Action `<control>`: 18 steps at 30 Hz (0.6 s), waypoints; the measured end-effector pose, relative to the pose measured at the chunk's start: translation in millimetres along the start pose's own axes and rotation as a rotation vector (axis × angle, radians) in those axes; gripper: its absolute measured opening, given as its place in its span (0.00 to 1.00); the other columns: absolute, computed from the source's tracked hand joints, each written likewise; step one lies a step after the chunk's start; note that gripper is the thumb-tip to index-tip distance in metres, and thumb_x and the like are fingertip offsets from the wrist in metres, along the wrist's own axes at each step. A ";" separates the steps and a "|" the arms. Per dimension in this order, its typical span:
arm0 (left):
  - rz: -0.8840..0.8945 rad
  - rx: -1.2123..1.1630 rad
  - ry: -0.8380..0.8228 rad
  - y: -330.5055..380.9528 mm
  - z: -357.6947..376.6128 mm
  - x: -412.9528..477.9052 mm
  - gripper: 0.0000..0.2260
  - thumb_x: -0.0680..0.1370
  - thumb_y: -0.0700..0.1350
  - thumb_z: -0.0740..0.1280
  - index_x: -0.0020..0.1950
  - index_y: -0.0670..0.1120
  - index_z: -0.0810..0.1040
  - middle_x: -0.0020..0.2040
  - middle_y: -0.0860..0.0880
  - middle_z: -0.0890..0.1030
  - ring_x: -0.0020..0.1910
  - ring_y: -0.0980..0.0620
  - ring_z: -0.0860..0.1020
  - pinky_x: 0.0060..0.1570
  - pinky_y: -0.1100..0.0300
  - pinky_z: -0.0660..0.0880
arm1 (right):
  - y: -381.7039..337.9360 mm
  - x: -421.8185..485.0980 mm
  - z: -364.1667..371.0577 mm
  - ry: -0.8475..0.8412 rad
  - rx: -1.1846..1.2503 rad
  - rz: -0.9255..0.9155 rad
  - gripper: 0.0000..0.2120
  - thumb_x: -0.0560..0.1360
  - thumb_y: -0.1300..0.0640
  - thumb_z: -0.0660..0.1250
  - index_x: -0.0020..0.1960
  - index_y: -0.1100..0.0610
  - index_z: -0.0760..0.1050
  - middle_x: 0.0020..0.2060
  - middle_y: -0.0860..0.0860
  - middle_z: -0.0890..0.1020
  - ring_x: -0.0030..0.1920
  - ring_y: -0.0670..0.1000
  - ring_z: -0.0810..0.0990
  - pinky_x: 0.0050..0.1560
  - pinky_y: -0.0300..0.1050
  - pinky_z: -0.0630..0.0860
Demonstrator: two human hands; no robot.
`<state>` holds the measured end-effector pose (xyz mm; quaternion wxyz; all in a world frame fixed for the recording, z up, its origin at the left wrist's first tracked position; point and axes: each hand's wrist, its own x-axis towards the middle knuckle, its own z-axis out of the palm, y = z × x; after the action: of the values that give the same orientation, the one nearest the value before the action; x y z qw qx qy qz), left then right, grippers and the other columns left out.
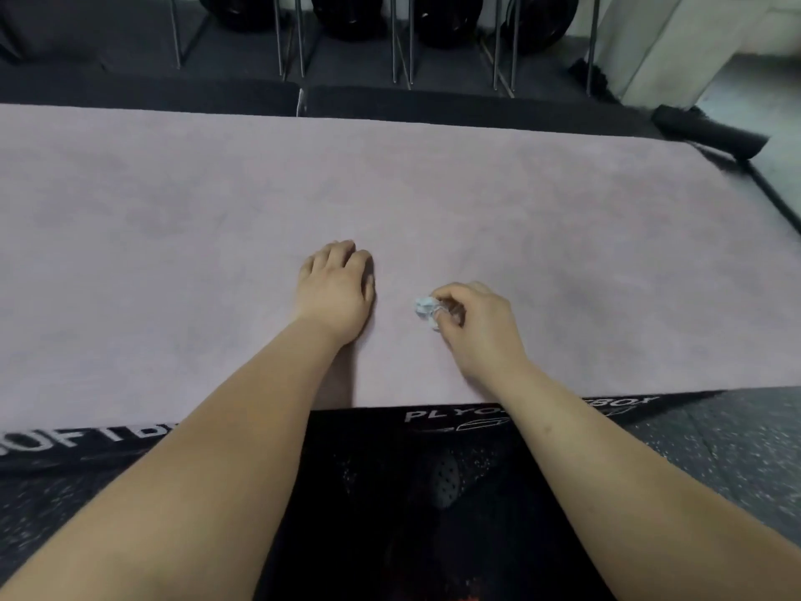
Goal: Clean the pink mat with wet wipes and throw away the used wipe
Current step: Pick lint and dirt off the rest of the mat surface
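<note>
The pink mat [216, 236] lies spread over a black padded box and fills the middle of the view. My left hand [336, 288] rests palm down on the mat near its front edge, fingers loosely bent and holding nothing. Just to its right, my right hand [474, 327] pinches a small crumpled white wet wipe [424, 308] between thumb and fingertips, right at the mat's surface. Darker smudges show on the mat at the left and right.
The black plyo box edge [455, 416] with white lettering runs under the mat's front. A black foam roller [711, 130] lies at the far right corner. Metal rack legs [401, 41] and black weight plates [351, 15] stand behind. Speckled floor [715, 440] lies to the right.
</note>
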<state>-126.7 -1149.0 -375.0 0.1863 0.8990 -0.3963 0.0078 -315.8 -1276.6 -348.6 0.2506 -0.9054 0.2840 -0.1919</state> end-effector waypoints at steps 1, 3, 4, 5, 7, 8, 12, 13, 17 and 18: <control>-0.023 0.007 -0.006 3.3 -0.3 -1.8 0.17 0.84 0.50 0.61 0.72 0.49 0.75 0.77 0.47 0.70 0.78 0.42 0.65 0.76 0.46 0.58 | 4.3 1.7 -2.8 0.019 -0.027 0.022 0.08 0.75 0.56 0.71 0.52 0.44 0.81 0.46 0.41 0.73 0.40 0.37 0.75 0.41 0.36 0.73; -0.077 -0.021 -0.027 9.5 -1.4 -8.4 0.18 0.85 0.49 0.59 0.75 0.49 0.72 0.80 0.48 0.67 0.80 0.44 0.61 0.79 0.47 0.56 | 8.1 2.0 -4.5 0.035 -0.075 0.064 0.07 0.77 0.53 0.70 0.52 0.43 0.80 0.46 0.41 0.70 0.40 0.36 0.74 0.38 0.39 0.73; -0.088 -0.037 -0.027 11.2 -0.2 -12.8 0.19 0.86 0.49 0.58 0.77 0.49 0.71 0.81 0.48 0.65 0.82 0.44 0.59 0.80 0.47 0.54 | 5.9 0.3 -3.8 0.034 -0.086 0.074 0.08 0.78 0.53 0.68 0.54 0.43 0.80 0.46 0.42 0.70 0.40 0.39 0.75 0.39 0.43 0.75; -0.089 -0.049 -0.018 11.8 1.5 -17.5 0.20 0.86 0.49 0.57 0.78 0.49 0.70 0.82 0.48 0.64 0.82 0.45 0.58 0.81 0.47 0.53 | 2.9 -2.6 -0.5 0.032 -0.094 0.079 0.09 0.79 0.53 0.66 0.57 0.43 0.80 0.47 0.42 0.71 0.41 0.42 0.75 0.41 0.45 0.76; -0.075 -0.065 0.019 10.0 3.8 -22.0 0.20 0.86 0.50 0.57 0.78 0.49 0.70 0.82 0.48 0.65 0.83 0.45 0.58 0.81 0.46 0.52 | -2.9 -8.0 9.6 0.054 -0.114 0.109 0.12 0.81 0.54 0.64 0.61 0.44 0.80 0.48 0.44 0.72 0.43 0.49 0.76 0.41 0.43 0.73; -0.074 -0.066 0.033 9.0 5.0 -23.0 0.20 0.86 0.50 0.57 0.78 0.50 0.70 0.82 0.48 0.65 0.82 0.46 0.58 0.81 0.46 0.53 | -5.8 -10.6 15.0 0.076 -0.150 0.124 0.13 0.81 0.55 0.64 0.63 0.46 0.80 0.48 0.46 0.72 0.44 0.50 0.75 0.41 0.43 0.72; -0.077 -0.037 0.053 10.4 8.3 -21.6 0.20 0.85 0.51 0.57 0.77 0.51 0.70 0.82 0.49 0.66 0.82 0.46 0.59 0.80 0.46 0.53 | -11.2 -14.1 32.2 0.174 -0.263 0.066 0.13 0.81 0.50 0.65 0.62 0.53 0.81 0.47 0.49 0.73 0.48 0.52 0.72 0.43 0.48 0.75; -0.078 -0.032 0.051 10.3 8.6 -22.0 0.20 0.85 0.52 0.57 0.77 0.51 0.70 0.82 0.49 0.66 0.82 0.46 0.59 0.80 0.46 0.54 | -12.3 -12.6 33.6 0.181 -0.248 0.041 0.13 0.81 0.49 0.66 0.60 0.53 0.81 0.47 0.50 0.74 0.48 0.53 0.72 0.44 0.50 0.76; -0.080 -0.033 0.047 9.1 7.3 -22.1 0.20 0.86 0.51 0.57 0.77 0.51 0.71 0.81 0.49 0.66 0.82 0.47 0.59 0.80 0.46 0.54 | -11.4 -2.5 27.7 0.134 -0.165 0.039 0.10 0.81 0.49 0.67 0.54 0.53 0.83 0.43 0.48 0.73 0.44 0.51 0.73 0.41 0.46 0.73; -0.079 -0.034 0.049 8.8 7.2 -22.2 0.20 0.86 0.51 0.57 0.77 0.51 0.71 0.81 0.50 0.66 0.82 0.47 0.59 0.80 0.45 0.55 | -7.7 -0.1 23.7 0.122 -0.150 0.042 0.09 0.81 0.50 0.67 0.53 0.53 0.84 0.43 0.48 0.74 0.44 0.51 0.73 0.41 0.45 0.70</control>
<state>-149.2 -1141.2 -382.4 0.2115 0.9101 -0.3561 0.0156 -301.1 -1262.9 -363.2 0.1683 -0.9020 0.3315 -0.2196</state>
